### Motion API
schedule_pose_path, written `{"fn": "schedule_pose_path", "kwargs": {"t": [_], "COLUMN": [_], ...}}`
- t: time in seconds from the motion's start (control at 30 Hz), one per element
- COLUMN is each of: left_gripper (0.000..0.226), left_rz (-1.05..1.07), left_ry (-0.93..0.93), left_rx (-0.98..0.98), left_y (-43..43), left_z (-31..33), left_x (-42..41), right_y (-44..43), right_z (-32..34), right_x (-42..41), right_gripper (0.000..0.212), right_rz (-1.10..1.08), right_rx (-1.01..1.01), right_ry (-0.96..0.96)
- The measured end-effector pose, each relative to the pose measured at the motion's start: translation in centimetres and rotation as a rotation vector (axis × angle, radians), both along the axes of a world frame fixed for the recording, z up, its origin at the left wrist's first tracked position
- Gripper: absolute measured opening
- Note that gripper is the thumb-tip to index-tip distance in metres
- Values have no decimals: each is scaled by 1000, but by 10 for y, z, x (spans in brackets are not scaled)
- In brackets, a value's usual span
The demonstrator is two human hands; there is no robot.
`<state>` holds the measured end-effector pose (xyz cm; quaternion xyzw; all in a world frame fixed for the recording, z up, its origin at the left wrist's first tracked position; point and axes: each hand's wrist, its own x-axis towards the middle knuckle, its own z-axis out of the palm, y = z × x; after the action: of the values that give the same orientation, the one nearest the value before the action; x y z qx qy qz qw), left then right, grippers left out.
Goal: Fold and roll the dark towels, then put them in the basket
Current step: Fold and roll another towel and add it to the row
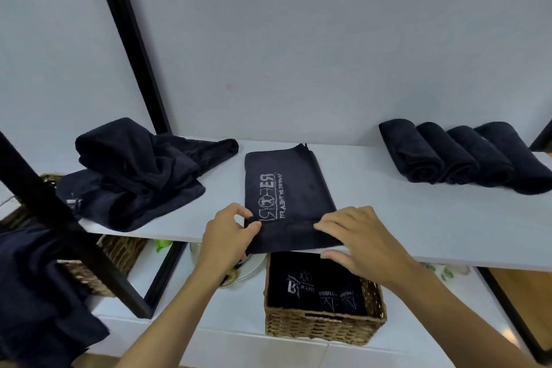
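A dark folded towel point(288, 191) with a pale printed logo lies flat on the white shelf point(418, 218), its near end at the shelf's front edge. My left hand point(228, 231) pinches the towel's near left corner. My right hand point(358, 239) rests on the near right corner, fingers on top and thumb under the edge. A heap of unfolded dark towels point(134, 170) lies to the left. Several rolled dark towels point(460, 155) lie side by side at the right. Below the shelf stands a wicker basket point(322, 326) with rolled towels inside.
A black metal frame post point(131, 48) slants up on the left, and another bar point(65, 224) crosses the near left. A second wicker basket point(104, 260) with dark cloth sits lower left. A glass bowl point(248, 269) stands on the lower surface.
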<state>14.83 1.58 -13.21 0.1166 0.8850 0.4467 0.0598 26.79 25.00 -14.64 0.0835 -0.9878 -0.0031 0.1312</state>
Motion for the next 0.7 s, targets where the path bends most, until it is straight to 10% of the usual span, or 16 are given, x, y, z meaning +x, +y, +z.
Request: {"fn": "schedule_pose_path", "kwargs": {"t": [0.17,0.3,0.5,0.7], "left_gripper": [11,56,30,14], "left_rz": [-155,-505,-493,-539], "left_ry": [689,930,472,10], "left_rx": [-269,-390,-229,-139], "left_y": [-1,-11,-3,11], "left_z": [-9,-23,2,14], "left_x": [0,-11,-32,-61], "right_y": [-1,0,5,-3], "right_z": [20,30,42,21], "right_x": [-9,-21,-43,-47], "right_gripper": [34,21,35,18], "right_rz": [-31,-25,-104,35], "right_rx": [-173,-349,-519,-250], "right_ry": [-139,-239,-345,117]}}
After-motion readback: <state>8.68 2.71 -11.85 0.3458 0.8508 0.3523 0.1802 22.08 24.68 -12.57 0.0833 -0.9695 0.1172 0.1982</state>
